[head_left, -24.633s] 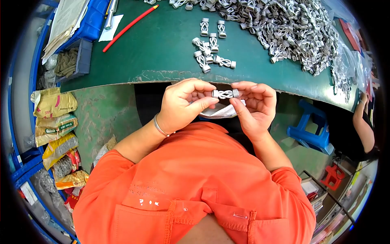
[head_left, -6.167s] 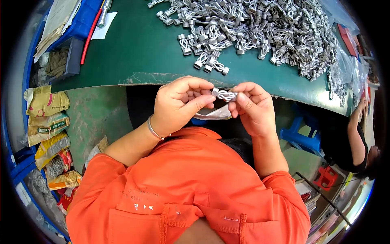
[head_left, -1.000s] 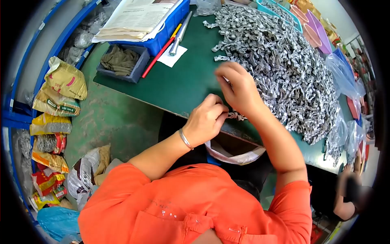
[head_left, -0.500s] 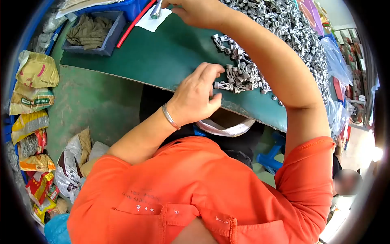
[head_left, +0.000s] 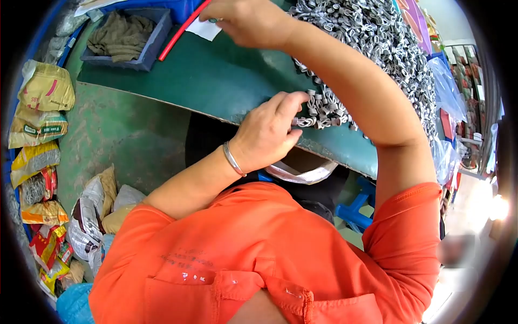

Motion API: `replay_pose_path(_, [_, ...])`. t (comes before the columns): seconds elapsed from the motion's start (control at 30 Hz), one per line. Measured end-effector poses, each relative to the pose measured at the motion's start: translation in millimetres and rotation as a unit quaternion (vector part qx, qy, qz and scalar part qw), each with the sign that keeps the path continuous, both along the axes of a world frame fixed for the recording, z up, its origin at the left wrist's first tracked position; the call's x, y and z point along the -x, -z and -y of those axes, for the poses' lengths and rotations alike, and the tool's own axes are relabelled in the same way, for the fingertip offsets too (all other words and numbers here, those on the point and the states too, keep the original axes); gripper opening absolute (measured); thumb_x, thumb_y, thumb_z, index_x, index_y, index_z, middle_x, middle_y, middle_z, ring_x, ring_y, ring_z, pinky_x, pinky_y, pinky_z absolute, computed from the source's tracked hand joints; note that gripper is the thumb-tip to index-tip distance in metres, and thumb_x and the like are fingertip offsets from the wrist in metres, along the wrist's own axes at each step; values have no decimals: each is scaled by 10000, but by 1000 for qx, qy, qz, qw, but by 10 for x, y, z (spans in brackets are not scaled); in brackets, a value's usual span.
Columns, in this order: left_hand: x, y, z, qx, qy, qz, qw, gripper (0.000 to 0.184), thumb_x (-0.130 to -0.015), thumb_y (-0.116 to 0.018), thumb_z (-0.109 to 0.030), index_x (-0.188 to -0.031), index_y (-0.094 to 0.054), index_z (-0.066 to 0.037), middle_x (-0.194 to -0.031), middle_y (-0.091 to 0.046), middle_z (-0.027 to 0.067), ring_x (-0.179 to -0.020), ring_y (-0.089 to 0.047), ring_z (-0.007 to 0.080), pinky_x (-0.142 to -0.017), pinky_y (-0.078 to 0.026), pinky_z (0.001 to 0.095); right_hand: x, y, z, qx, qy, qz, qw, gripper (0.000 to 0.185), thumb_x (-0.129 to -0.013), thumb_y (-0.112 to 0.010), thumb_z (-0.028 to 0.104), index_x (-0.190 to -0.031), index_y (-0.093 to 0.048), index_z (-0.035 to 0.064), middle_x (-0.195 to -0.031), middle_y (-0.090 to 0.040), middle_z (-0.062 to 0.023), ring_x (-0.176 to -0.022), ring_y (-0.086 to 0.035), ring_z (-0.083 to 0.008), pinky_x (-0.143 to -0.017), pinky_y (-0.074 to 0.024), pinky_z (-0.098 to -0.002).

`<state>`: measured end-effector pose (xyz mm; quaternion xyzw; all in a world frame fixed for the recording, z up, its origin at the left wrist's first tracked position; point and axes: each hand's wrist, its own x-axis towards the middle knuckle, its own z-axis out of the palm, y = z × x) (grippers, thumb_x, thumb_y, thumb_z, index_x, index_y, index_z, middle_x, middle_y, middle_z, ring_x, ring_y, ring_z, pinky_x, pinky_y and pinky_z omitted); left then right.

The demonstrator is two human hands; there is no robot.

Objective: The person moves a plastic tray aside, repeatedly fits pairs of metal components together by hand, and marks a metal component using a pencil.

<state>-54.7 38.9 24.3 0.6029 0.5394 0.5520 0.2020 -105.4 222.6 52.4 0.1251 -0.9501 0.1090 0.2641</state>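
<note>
My left hand (head_left: pixel 270 128), with a silver bangle (head_left: pixel 233 159) at the wrist, is low over the front edge of the green table (head_left: pixel 216 86). Its thumb and index finger are apart, around the near end of a small grey looped part (head_left: pixel 306 122) at the edge of a loose group. Farther off, my right hand (head_left: pixel 245 21) is closed above a white paper (head_left: pixel 205 29). From under its fingers peeks the greenish tip of a slim silver metal tool (head_left: pixel 215 20); the rest of it is hidden.
A large heap of grey looped parts (head_left: pixel 372 48) covers the table's right side. A red rod (head_left: pixel 183 31) lies beside a blue-grey bin (head_left: pixel 141 60) with a brown cloth. Below the table edge is an open white-rimmed sack (head_left: pixel 302 175); a blue stool (head_left: pixel 356 210) stands nearby.
My left hand has shifted slightly right, towards the small grey parts. My right hand has come down over the silver tool and covers more of it. The view has shifted a little.
</note>
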Motion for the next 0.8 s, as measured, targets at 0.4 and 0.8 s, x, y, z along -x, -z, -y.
replay_pose_path(0.4, [-12, 53, 5, 1, -18, -60, 998, 366, -720, -657, -35, -1067, -543, -20, -897, -576, 140, -816, -601, 321, -691, -506, 386, 337, -47, 457, -262, -4, -27, 965, 82, -720, -576, 136, -772, -634, 111, -826, -590, 1, -851, -552, -180, -688, -422, -305])
replay_pose_path(0.8, [-13, 32, -33, -13, -19, -90, 996, 306, -674, -728, -46, -953, -605, -13, -886, -566, 129, -733, -582, 307, -640, -481, 380, -967, -583, 466, 115, 129, -167, 971, 103, -833, -600, 16, -910, -539, 49, -861, -607, -83, -682, -606, -214, -603, -504, -317])
